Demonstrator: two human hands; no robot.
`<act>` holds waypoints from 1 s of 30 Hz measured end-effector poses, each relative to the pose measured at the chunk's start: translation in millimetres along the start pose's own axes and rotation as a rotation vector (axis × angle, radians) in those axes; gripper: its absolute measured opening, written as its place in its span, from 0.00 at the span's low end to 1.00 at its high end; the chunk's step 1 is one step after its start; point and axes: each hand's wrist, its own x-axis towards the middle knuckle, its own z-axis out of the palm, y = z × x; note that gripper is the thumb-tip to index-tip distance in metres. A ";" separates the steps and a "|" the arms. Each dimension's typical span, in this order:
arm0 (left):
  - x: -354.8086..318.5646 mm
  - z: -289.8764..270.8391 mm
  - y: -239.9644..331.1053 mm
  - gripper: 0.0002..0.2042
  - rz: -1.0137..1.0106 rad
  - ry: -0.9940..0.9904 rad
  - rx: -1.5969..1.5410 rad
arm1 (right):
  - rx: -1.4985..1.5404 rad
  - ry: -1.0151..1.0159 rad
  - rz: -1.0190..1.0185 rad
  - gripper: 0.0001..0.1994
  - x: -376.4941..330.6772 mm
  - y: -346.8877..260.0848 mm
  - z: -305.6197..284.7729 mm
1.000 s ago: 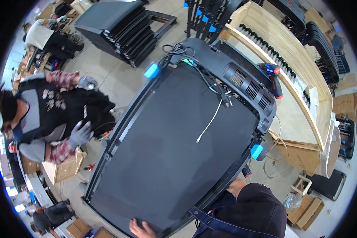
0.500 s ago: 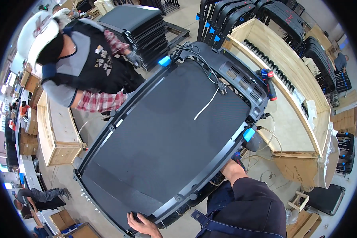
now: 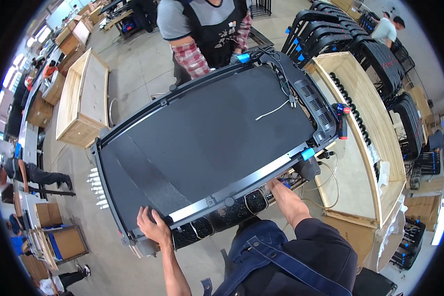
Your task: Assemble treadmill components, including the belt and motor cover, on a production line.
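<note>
Treadmill deck [image 3: 207,143]: a large, flat black treadmill base with a dark running belt, lying tilted across the middle of the view, its long axis running from lower left to upper right. It is carried between two people above a grey concrete floor [image 3: 138,59].
Motor cover [image 3: 313,106]: black vented housing at the deck's upper right end, with black cables and a thin white cable [image 3: 274,109] lying loose on the belt beside it.
Side rail [image 3: 241,185]: silver strip along the near edge, with blue end caps at the corners.
Roller [image 3: 222,217]: glossy black cylinder under the near edge, between the two hands.
Wooden crate, right [image 3: 367,123]: open light-wood frame just beside the motor end, a row of black pieces along its inner wall; a red and black power drill [image 3: 341,118] rests at its edge.
Wooden crate, left [image 3: 86,96]: long pale box on the floor, well apart from the deck.
Co-worker [image 3: 204,29]: a person in a black apron and plaid sleeves at the far end, hands at the deck's far corner.
Left hand [image 3: 155,228]: fingers curled over the near left corner of the deck, gripping its edge.
Right hand [image 3: 276,185]: reaching under the near rail by the blue cap; its fingers are hidden beneath the frame, so how tightly they close cannot be told.
Stacked frames [image 3: 360,44]: black treadmill parts piled at the upper right.
</note>
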 end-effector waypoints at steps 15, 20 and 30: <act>-12.2 -11.9 -10.1 0.12 -0.020 0.055 0.016 | -1.460 -0.375 -0.277 0.23 -113.8 -15.4 -15.6; -5.7 -1.5 -6.9 0.12 -0.007 0.083 -0.023 | -0.934 -0.742 0.122 0.13 -211.0 -69.5 31.2; -12.3 -8.3 -8.7 0.11 0.042 0.103 -0.019 | -0.096 -0.332 0.004 0.27 -234.9 -159.6 56.7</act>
